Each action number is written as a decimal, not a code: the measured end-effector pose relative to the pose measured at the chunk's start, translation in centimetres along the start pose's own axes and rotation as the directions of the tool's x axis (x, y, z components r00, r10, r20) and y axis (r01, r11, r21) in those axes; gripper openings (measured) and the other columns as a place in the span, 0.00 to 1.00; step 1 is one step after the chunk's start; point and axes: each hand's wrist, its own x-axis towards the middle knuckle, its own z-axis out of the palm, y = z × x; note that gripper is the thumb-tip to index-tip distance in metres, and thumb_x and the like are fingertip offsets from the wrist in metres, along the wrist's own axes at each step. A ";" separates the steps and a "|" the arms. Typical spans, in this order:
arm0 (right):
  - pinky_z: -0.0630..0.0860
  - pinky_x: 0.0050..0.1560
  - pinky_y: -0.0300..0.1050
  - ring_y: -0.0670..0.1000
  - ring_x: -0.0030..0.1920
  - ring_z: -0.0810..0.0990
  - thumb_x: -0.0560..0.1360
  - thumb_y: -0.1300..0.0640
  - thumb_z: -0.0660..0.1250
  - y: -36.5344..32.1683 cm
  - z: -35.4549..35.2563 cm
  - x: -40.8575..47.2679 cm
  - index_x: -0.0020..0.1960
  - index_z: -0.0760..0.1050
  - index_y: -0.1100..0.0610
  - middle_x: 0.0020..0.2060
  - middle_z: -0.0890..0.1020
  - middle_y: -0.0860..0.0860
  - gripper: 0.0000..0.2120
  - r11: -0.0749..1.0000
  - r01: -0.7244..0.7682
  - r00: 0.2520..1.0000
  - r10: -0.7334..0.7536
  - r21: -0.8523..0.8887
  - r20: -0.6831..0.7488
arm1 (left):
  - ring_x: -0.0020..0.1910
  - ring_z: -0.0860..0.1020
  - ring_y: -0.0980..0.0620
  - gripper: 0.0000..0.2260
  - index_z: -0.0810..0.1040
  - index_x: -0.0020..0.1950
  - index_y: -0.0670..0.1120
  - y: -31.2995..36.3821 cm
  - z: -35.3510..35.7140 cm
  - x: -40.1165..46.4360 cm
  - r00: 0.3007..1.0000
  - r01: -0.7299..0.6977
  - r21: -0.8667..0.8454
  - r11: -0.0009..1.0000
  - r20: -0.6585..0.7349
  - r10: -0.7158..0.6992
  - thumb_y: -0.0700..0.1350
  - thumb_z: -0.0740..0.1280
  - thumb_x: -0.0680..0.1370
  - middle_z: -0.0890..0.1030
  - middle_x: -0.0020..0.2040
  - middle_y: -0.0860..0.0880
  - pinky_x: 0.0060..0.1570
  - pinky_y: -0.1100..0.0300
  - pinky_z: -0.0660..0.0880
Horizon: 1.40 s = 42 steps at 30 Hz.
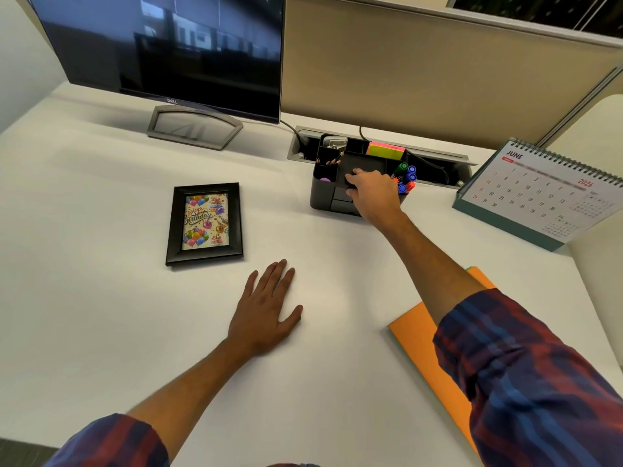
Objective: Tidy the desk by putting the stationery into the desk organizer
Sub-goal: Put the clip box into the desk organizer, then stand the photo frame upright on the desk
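The black desk organizer [323, 197] stands at the back of the white desk. It holds pencils [332, 160] in a left slot, pink and green sticky notes [386, 150] at the back, and green, blue and red markers [407, 178] on the right. My right hand [374, 193] reaches over the organizer's front, and its fingers curl on a small black object [356, 172] at the middle compartment; what the object is cannot be made out. My left hand [266, 308] lies flat on the desk with its fingers straight and holds nothing.
A black picture frame [204, 224] with a birthday card lies left of the organizer. A monitor [161, 48] stands at the back left and a desk calendar [539, 193] at the right. An orange folder [424, 338] lies under my right forearm. A cable tray [435, 156] runs behind the organizer.
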 end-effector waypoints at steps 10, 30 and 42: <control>0.73 0.47 0.39 0.52 0.55 0.80 0.78 0.53 0.65 -3.1 0.5 -3.2 0.63 0.78 0.57 0.58 0.81 0.52 0.15 0.897 0.009 0.949 0.133 0.442 -0.288 | 0.78 0.54 0.52 0.30 0.62 0.77 0.47 -0.5 0.0 0.1 0.999 -0.018 -0.094 0.995 -0.041 0.014 0.61 0.54 0.79 0.57 0.79 0.49 0.76 0.49 0.49; 0.71 0.58 0.47 0.55 0.59 0.76 0.78 0.44 0.63 -17.0 6.7 -5.7 0.66 0.74 0.56 0.59 0.79 0.53 0.22 0.775 -0.066 0.980 -0.068 0.628 0.187 | 0.64 0.68 0.36 0.29 0.67 0.69 0.38 -10.7 -8.3 1.2 0.721 0.649 -0.140 0.748 -0.200 -0.663 0.54 0.69 0.75 0.69 0.67 0.36 0.57 0.42 0.70; 0.72 0.51 0.46 0.57 0.54 0.79 0.76 0.45 0.67 -21.0 7.4 -4.3 0.60 0.77 0.60 0.53 0.82 0.55 0.21 0.580 -0.339 0.938 0.145 0.741 0.316 | 0.68 0.70 0.39 0.32 0.62 0.75 0.39 -12.8 -9.9 2.1 0.638 0.647 -0.536 0.543 -0.010 -0.770 0.52 0.69 0.77 0.70 0.70 0.39 0.65 0.45 0.69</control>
